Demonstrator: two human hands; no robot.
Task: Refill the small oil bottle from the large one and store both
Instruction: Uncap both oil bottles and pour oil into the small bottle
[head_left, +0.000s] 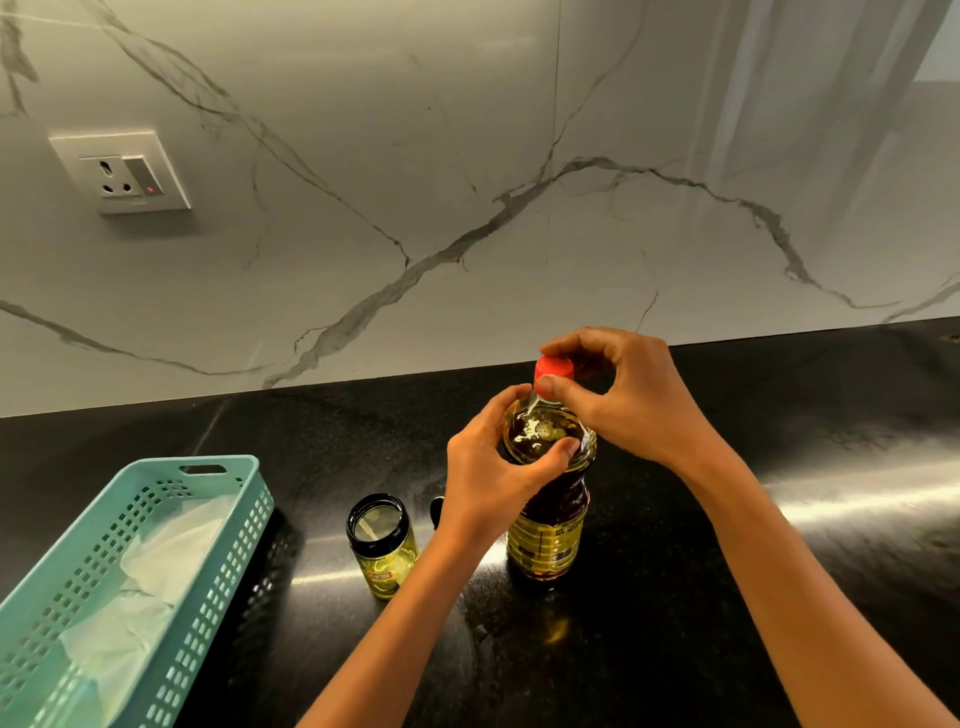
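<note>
Black polished stone makes up the counter (675, 649) in front of you in the head view, and the large oil bottle (550, 530) stands upright on it near the middle, its clear body showing yellow-brown oil and a printed label low down. Your left hand (488, 467) is wrapped round the bottle's shoulder, fingers curled behind it and the thumb across the front, holding it firmly. Your right hand (628, 400) sits above it — thumb and fingers pinch the red cap (555, 368), which is on the neck; you cannot tell from here whether it is tight or loosened. To the left of the large bottle, apart from it and just beyond your left forearm, the small oil bottle (383, 545) stands upright on the counter with its dark-rimmed mouth uncovered and a little yellow oil in the lower part. A small dark object (438, 512) lies between the two bottles, mostly hidden by your left wrist, so what it is cannot be made out. Further left, at the counter's near edge, lies a teal perforated basket (218, 462) with a slot handle at its far end — a crumpled white paper liner (156, 571) lies in its bottom. Behind the counter rises a white marble wall (467, 156) with grey veins, and a wall socket (122, 174) with a small red light is set in it at the upper left.
</note>
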